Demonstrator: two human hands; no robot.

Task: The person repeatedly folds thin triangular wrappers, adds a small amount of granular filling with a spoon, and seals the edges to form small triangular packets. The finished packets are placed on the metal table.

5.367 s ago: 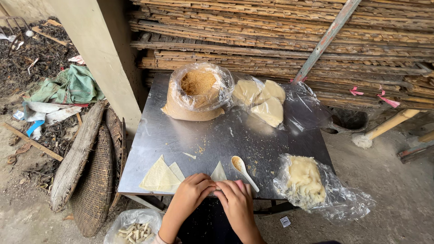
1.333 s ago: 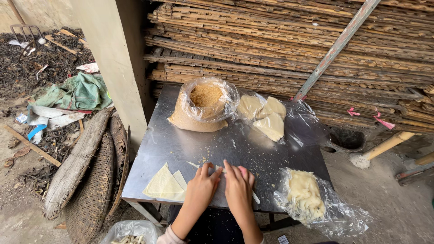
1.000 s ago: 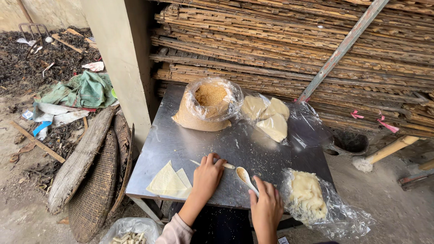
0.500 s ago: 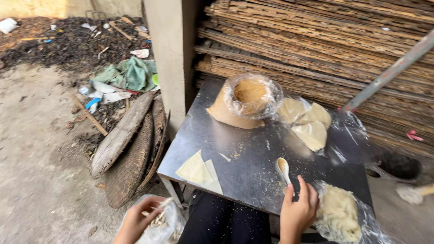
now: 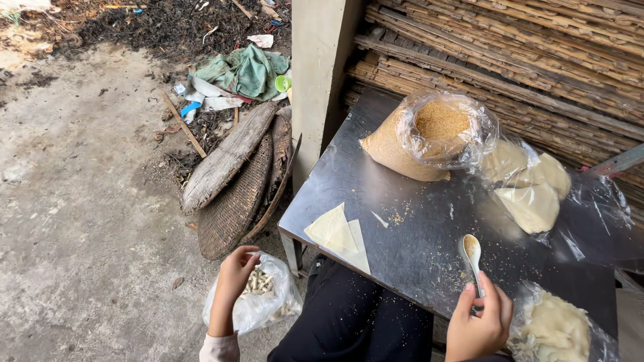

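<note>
My right hand (image 5: 477,325) grips the handle of a white spoon (image 5: 471,251) that lies on the steel table (image 5: 402,208), with brown crumbs in its bowl. My left hand (image 5: 233,276) hangs below the table's left corner, its fingers curled at the mouth of a clear plastic bag (image 5: 265,302) of small pale rolled pieces on the ground. Whether the fingers hold anything is hidden. Pale triangular wrappers (image 5: 335,234) lie on the table's near left part, between my two hands.
At the back of the table stand an open bag of brown crumbs (image 5: 436,134) and a bag of pale sheets (image 5: 530,191). A third bag of pale dough (image 5: 557,328) sits at the near right. Woven baskets (image 5: 235,194) lean on a pillar (image 5: 322,74); stacked bamboo lies behind.
Both hands left the table's middle. My left hand went down to the bag on the ground, my right hand took the spoon's handle. The view swung left and downward.
</note>
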